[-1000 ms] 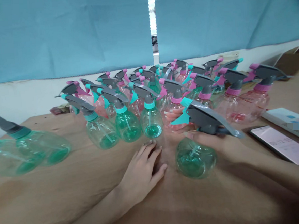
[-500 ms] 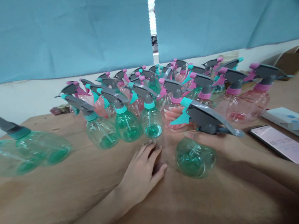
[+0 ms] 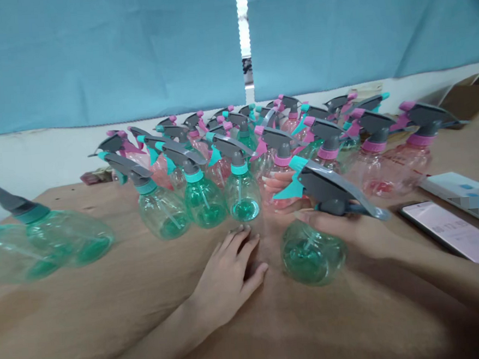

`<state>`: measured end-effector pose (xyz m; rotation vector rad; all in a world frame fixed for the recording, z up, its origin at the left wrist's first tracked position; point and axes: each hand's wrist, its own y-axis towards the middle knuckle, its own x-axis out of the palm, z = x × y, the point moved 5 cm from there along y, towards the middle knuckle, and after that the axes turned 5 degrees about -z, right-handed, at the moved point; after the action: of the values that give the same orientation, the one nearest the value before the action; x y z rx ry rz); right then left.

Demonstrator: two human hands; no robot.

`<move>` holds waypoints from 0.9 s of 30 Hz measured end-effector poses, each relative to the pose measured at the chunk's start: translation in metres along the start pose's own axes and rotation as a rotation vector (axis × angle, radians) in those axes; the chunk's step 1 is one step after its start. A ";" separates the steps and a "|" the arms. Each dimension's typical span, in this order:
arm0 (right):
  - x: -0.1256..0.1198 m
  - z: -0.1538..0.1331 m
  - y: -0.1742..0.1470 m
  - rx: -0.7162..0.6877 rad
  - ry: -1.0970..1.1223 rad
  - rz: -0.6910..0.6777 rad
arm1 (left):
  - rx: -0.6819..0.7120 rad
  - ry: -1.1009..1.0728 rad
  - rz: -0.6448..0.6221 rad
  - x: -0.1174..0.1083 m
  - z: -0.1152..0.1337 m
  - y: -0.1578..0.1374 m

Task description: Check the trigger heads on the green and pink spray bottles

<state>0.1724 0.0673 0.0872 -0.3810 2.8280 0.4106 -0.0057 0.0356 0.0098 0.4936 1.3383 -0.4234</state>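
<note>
My right hand (image 3: 328,221) is wrapped round the neck of a green spray bottle (image 3: 313,253) with a grey trigger head and a turquoise nozzle and lever. Its fingers stick out to the left behind the head, and the bottle's collar is hidden by the hand. My left hand (image 3: 229,267) rests palm down on the table, fingers loosely spread, holding nothing. Just beyond its fingertips stands a clear green spray bottle (image 3: 242,193); beside that one, to the left, are a deeper green spray bottle (image 3: 205,201) and another pale green one (image 3: 163,209).
Many more pink and green spray bottles crowd the back of the wooden table (image 3: 150,306). Two green bottles (image 3: 69,235) stand at the far left. A phone (image 3: 452,230) showing a timer lies at the right, near a pink bottle (image 3: 412,156). A blue curtain (image 3: 112,57) hangs behind.
</note>
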 end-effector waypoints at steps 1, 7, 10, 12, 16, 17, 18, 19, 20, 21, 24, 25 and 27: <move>0.000 0.002 0.000 0.021 -0.007 -0.004 | -0.001 0.003 -0.007 0.000 0.000 0.000; 0.001 0.002 -0.001 0.072 -0.014 -0.037 | -0.001 0.006 -0.011 0.000 0.000 -0.001; 0.001 0.001 -0.001 0.068 -0.015 -0.035 | -0.001 0.005 -0.008 0.000 0.000 -0.001; 0.000 0.000 -0.001 0.044 -0.018 -0.017 | -0.001 0.001 -0.006 0.000 0.000 -0.001; 0.000 0.001 -0.003 0.013 -0.026 -0.041 | -0.004 0.001 -0.004 0.000 -0.001 -0.001; 0.001 0.000 -0.003 0.001 -0.020 -0.056 | -0.002 0.001 -0.006 0.001 -0.001 -0.001; 0.001 -0.002 -0.004 -0.023 0.000 -0.066 | 0.000 -0.001 -0.008 0.001 -0.001 -0.001; 0.001 -0.004 -0.004 -0.048 0.025 -0.065 | 0.001 -0.004 -0.008 0.001 -0.001 -0.001; 0.000 -0.005 -0.004 -0.065 0.045 -0.067 | 0.001 -0.007 -0.006 0.001 -0.002 -0.001; 0.001 -0.007 -0.004 -0.073 0.062 -0.070 | 0.002 -0.011 -0.002 0.000 -0.002 -0.001; 0.001 -0.008 -0.003 -0.058 0.082 -0.064 | 0.002 -0.021 0.007 0.000 -0.001 -0.001; 0.001 -0.008 -0.003 -0.062 0.079 -0.055 | 0.001 -0.023 0.006 0.000 -0.001 -0.001; 0.000 -0.009 -0.003 -0.087 0.041 -0.037 | -0.003 -0.024 0.001 0.000 -0.002 0.000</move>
<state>0.1717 0.0617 0.0951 -0.4631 2.8451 0.5251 -0.0072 0.0361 0.0095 0.4849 1.3152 -0.4254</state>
